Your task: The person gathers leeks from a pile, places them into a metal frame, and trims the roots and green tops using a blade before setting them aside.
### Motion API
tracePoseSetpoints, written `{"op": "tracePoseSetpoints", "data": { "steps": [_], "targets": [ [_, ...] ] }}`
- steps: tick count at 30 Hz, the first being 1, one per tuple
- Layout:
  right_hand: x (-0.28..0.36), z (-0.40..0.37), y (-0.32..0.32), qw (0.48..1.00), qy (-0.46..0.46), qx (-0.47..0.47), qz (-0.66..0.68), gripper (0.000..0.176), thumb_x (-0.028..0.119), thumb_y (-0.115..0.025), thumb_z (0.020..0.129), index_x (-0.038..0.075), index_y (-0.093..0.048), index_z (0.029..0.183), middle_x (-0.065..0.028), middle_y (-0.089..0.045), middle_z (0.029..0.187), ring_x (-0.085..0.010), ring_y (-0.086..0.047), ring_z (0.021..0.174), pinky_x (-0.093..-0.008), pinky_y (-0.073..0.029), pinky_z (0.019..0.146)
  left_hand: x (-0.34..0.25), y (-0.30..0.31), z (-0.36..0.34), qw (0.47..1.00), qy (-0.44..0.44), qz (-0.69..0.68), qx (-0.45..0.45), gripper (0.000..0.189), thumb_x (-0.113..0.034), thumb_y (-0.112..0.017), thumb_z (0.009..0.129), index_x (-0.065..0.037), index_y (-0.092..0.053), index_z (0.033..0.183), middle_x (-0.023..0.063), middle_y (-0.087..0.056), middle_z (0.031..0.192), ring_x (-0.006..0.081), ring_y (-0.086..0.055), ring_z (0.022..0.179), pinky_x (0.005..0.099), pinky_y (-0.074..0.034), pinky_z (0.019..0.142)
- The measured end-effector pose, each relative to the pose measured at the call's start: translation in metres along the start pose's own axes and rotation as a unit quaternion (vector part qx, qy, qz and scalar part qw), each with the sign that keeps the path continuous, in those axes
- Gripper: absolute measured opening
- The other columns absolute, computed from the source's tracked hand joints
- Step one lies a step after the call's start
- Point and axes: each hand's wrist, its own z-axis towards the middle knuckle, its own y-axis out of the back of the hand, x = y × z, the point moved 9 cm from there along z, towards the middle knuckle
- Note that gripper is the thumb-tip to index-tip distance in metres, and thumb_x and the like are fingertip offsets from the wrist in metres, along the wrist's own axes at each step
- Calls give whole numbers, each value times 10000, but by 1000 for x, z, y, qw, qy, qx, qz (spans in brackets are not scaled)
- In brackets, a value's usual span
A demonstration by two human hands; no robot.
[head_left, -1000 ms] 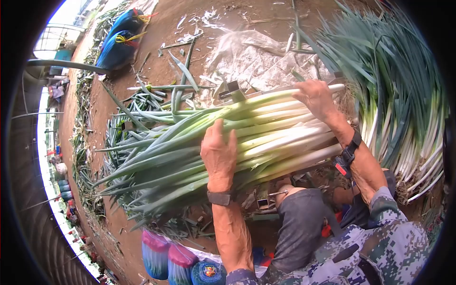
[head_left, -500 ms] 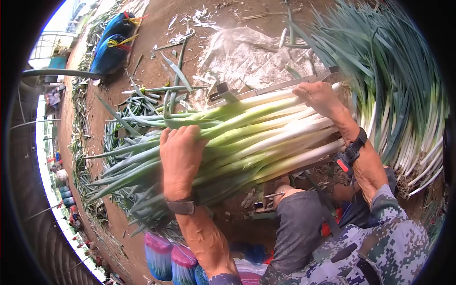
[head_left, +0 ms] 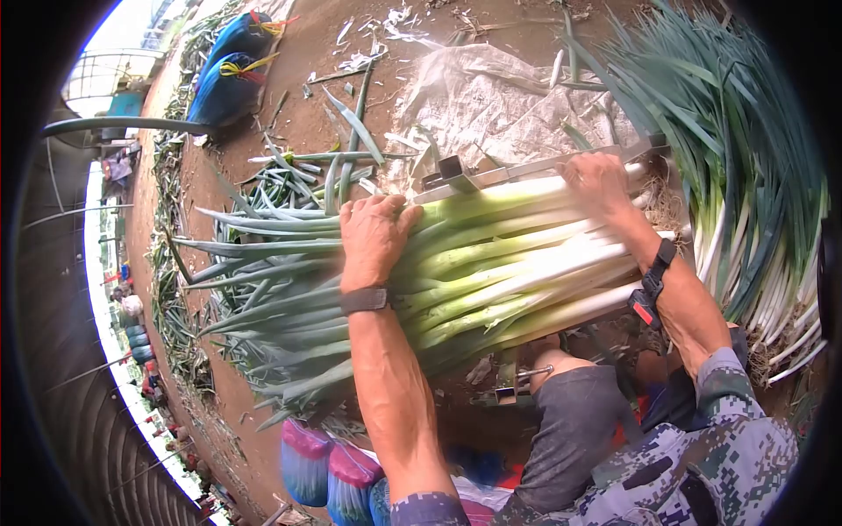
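Across the middle, a wide row of leeks [head_left: 491, 280] lies on a metal frame [head_left: 463, 185], with the green leaves to the left and the white ends to the right. The left hand [head_left: 377, 237] reaches over the green part, back up, near the far edge of the row. Its fingers sit close side by side and bend down over the leaves, and the thumb sticks out to the right, apart from them. I cannot tell if they grip or just press. The right hand [head_left: 601, 186] is at the far edge too, over the white stems near the roots [head_left: 667, 206]. Its fingers curl down and look a bit blurry, so I cannot tell how tight they are. Both arms stretch forward, the left one almost straight.

The leeks are long and round like sticks. The white ends look smooth and shiny, and the leaves are flat and pointy. The roots are thin, brown and hairy. The frame has a square, hollow tube end. A dark, flat band [head_left: 364, 301] goes around the left wrist, and a black strap [head_left: 660, 263] goes around the right one. Past the frame, a pale, crinkly sheet [head_left: 500, 96] lies on the brown dirt [head_left: 307, 114]. On the right is a big, bushy pile of more leeks [head_left: 737, 131].
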Motion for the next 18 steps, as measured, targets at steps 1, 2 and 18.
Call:
{"op": "tracePoseSetpoints", "data": {
  "steps": [1,2,18],
  "targets": [
    [2,-4,-5,1000,6,22,-8,599,621,-454,990,115,-667,749,-76,-647,765,-299,-618,799,-463,-421,806,-4,0,2,1000,3,19,25,384,-476,-603,949,-148,-755,1079,95,-722,1085,308,-626,1093,458,-404,1004],
    [1,-4,-7,1000,-3,15,-16,598,593,-452,1001,110,-669,724,-81,-646,750,-307,-617,791,-461,-419,800,-9,-2,7,997,-3,27,67,417,-475,-525,983,-135,-748,1078,126,-721,1066,330,-641,1045,441,-440,952],
    [8,-13,4,996,3,-77,-37,333,336,-542,951,98,-691,772,-57,-705,837,-259,-637,830,-428,-444,862,78,31,-15,944,253,87,193,456,-378,-433,928,-92,-688,1174,222,-687,1188,405,-640,1136,519,-488,980]
  ]
}}
